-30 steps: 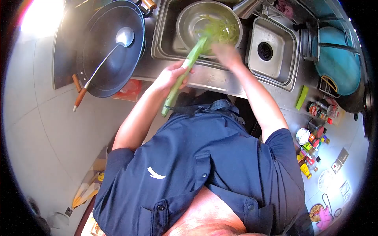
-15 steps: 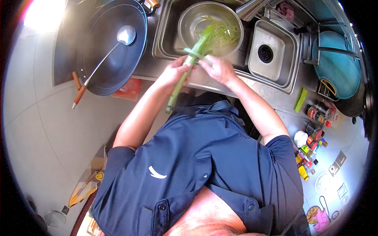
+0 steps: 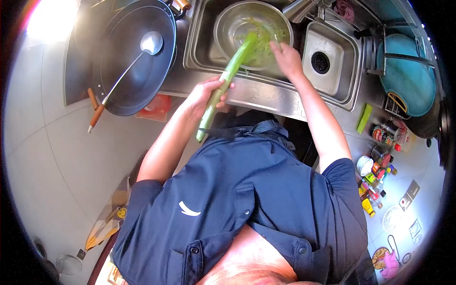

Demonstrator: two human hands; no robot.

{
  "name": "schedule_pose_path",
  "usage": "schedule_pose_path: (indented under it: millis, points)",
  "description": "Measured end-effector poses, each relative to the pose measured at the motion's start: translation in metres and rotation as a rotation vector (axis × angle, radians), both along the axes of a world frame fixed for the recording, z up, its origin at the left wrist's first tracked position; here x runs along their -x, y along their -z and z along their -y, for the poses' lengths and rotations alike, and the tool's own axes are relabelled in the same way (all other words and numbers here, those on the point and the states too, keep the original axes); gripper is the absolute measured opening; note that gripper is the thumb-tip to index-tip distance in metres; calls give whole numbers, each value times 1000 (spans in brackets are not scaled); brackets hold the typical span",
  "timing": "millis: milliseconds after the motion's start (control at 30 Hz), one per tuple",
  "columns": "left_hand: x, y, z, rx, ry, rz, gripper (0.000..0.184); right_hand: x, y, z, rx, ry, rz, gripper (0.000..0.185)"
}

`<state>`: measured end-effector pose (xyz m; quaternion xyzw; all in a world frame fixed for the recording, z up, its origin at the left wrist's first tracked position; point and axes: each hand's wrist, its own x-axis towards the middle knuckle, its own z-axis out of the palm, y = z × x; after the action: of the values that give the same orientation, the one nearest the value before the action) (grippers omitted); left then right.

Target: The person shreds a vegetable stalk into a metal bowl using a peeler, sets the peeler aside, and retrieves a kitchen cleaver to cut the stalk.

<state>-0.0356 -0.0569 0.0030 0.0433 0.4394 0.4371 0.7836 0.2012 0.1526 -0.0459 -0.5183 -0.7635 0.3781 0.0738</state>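
A long green celtuce stem (image 3: pixel 231 71) slants up from near my waist, its pale, partly peeled upper end over a steel bowl (image 3: pixel 222 46). Around the stem's lower half, the fingers of my left hand (image 3: pixel 209 95) are closed. My right hand (image 3: pixel 288 58) is closed at the right rim of the bowl, apart from the stem. From it a peeler (image 3: pixel 274 32) points up over the bowl, smeared by motion. Thin green peelings (image 3: pixel 262 53) lie in the bowl, which sits in the larger sink basin (image 3: pixel 194 52).
On the left is a large dark wok (image 3: pixel 128 71) with a ladle (image 3: pixel 151 43) in it. A smaller basin (image 3: pixel 327 42) with a black drain adjoins on the right. Beyond it are a bright green flat piece (image 3: pixel 365 118), several bottles (image 3: pixel 380 134) and a blue-green basin (image 3: pixel 406 76).
My right hand has moved away from the stem, up and to the right, taking the peeler with it. My left hand and the stem have shifted slightly down and left.
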Motion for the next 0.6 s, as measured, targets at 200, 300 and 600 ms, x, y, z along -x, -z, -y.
schedule_pose_path:
  millis: [200,300,600]
  points:
    - [-1,-1,-9,14,-52,68,29,21,-11,66,40,-320,-97,54]
    - [-4,-11,-13,14,-83,2,28,26,-20,79,-16,-381,-172,53]
    - [-2,-19,2,-21,85,-175,28,9,22,-17,-68,8,208,63]
